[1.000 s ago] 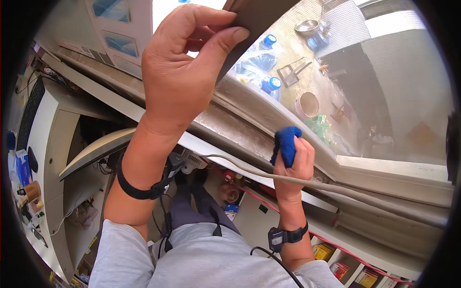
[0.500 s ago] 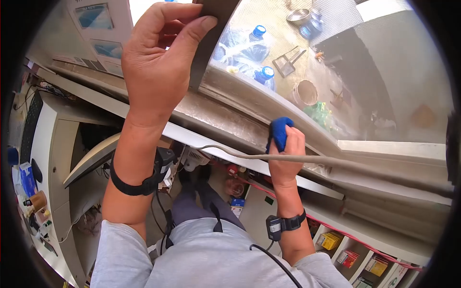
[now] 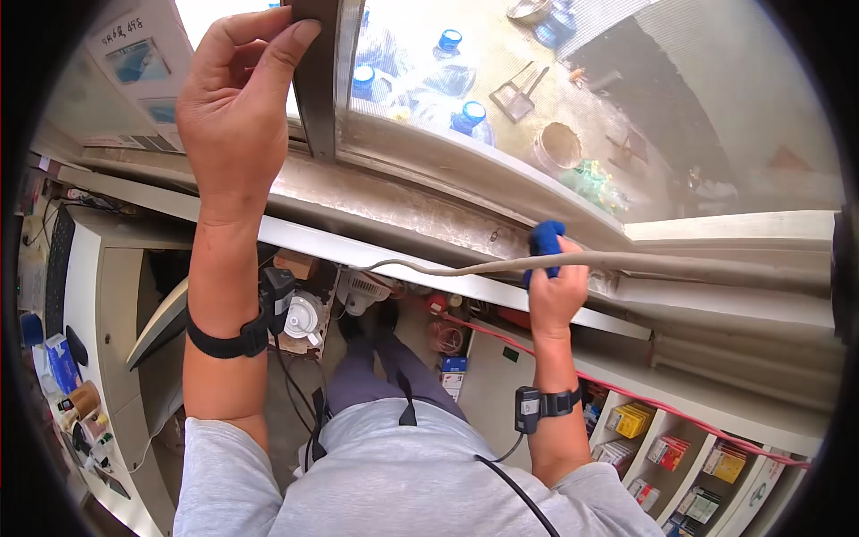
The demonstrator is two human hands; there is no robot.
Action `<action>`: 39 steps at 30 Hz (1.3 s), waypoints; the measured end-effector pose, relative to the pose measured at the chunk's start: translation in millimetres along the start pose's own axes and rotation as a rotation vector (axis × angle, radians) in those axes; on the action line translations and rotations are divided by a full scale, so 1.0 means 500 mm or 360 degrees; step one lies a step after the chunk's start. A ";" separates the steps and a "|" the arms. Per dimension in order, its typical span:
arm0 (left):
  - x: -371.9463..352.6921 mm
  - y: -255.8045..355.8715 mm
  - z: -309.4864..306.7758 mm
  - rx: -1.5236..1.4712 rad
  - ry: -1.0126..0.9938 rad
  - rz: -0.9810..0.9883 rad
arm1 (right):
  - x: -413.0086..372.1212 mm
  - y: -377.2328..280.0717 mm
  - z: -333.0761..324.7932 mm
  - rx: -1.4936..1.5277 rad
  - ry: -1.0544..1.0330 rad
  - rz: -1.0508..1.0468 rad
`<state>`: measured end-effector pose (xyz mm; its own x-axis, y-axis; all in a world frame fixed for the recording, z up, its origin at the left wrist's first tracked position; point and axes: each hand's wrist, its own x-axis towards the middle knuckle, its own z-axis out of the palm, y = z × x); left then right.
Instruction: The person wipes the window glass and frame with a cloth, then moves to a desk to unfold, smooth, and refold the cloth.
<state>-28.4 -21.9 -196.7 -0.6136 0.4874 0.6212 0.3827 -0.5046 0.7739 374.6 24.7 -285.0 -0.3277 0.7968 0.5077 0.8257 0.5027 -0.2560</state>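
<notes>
My left hand (image 3: 240, 121) is raised at the upper left, thumb and fingers pinched on the edge of the dark window frame (image 3: 318, 85). A bunched blue cloth (image 3: 546, 238) sits in my right hand (image 3: 560, 291), fingers wrapped round it. That hand is over the dusty window sill (image 3: 394, 208), close to the foot of the window pane. A long grey-beige cable (image 3: 474, 267) runs across in front of the sill and passes by the cloth and my right fingers. Exactly where the cloth touches the sill is partly hidden.
Beyond the pane are blue-capped water bottles (image 3: 467, 116), a dustpan (image 3: 516, 98) and a bucket (image 3: 557, 148). A desk (image 3: 100, 268) with a keyboard stands at left. Shelves with small boxes (image 3: 631, 419) are at lower right; a fan (image 3: 362, 288) stands near my feet.
The view has shifted a little. My right hand with the blue cloth has moved right along the sill. My left hand stays on the window frame, now further left in view.
</notes>
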 end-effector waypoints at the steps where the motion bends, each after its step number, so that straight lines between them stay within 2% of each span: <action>1: -0.002 0.007 0.006 -0.0002 0.0010 0.0007 | -0.013 0.044 -0.025 -0.0079 0.0029 0.0180; 4: -0.004 0.014 0.011 0.0064 0.0009 -0.0006 | -0.010 0.046 -0.025 0.0007 0.0254 0.0250; 6: -0.002 0.016 0.010 0.0060 0.0011 -0.0021 | 0.026 -0.067 0.015 0.0281 0.0311 0.0041; 9: 0.005 0.018 -0.002 0.0186 -0.0026 -0.0045 | 0.084 -0.244 0.092 0.0569 0.0188 -0.0289; 10: 0.006 0.026 -0.001 0.0236 -0.0029 -0.0057 | 0.098 -0.281 0.106 0.0614 0.0202 -0.0355; 11: 0.007 0.032 -0.001 0.0261 -0.0043 -0.0067 | 0.101 -0.296 0.106 0.0664 0.0112 -0.0286; 13: 0.010 0.032 -0.003 0.0297 -0.0048 -0.0093 | 0.096 -0.255 0.083 0.0576 0.0193 -0.0231; 15: 0.009 0.031 0.000 0.0235 -0.0058 -0.0092 | 0.066 -0.141 0.046 0.0411 0.0326 -0.0142; 19: 0.002 0.030 0.000 0.0243 0.0006 -0.0096 | -0.006 0.096 -0.070 0.0129 0.0487 0.0524; 22: 0.008 0.020 0.003 0.0287 0.0010 -0.0122 | 0.020 0.061 -0.074 0.0253 0.0600 0.0534; 23: 0.011 0.015 -0.005 0.0314 0.0005 -0.0127 | 0.031 0.003 -0.056 0.0342 0.0505 0.0508; 25: 0.018 0.014 -0.012 0.0342 -0.0053 -0.0108 | 0.059 -0.096 0.019 0.0495 0.0446 0.0195; 27: 0.025 0.014 -0.023 0.0394 -0.0096 -0.0096 | 0.072 -0.176 0.055 0.0664 0.0231 0.0020; 30: 0.024 0.020 -0.019 0.0423 -0.0117 -0.0093 | 0.068 -0.131 0.036 0.0638 0.0263 0.0058; 32: 0.022 0.028 -0.016 0.0438 -0.0101 -0.0089 | 0.042 -0.017 0.006 0.0449 0.0465 0.0139; 33: 0.020 0.033 -0.009 0.0426 -0.0089 -0.0086 | 0.024 0.027 -0.031 0.0450 0.0426 0.0332; 34: 0.017 0.035 -0.006 0.0418 -0.0096 -0.0087 | 0.002 0.104 -0.030 0.0178 0.0521 0.0525; 36: 0.020 0.024 -0.006 0.0499 -0.0033 -0.0146 | -0.024 0.203 -0.048 0.0257 0.0627 0.0824; 37: 0.021 0.032 -0.004 0.0576 -0.0023 -0.0147 | -0.023 0.204 -0.052 0.0250 0.0634 0.0933; 38: 0.024 0.025 -0.007 0.0612 0.0013 -0.0104 | -0.009 0.179 -0.044 0.0313 0.0594 0.0894; 39: 0.051 -0.057 -0.080 0.0741 -0.0236 0.0082 | 0.024 0.053 -0.010 0.0396 0.0474 0.0546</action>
<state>-82.7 -23.7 -207.7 -0.4940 0.5835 0.6446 0.6987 -0.1749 0.6937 394.8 45.8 -281.7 0.1174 0.8180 0.5632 0.7167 0.3228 -0.6182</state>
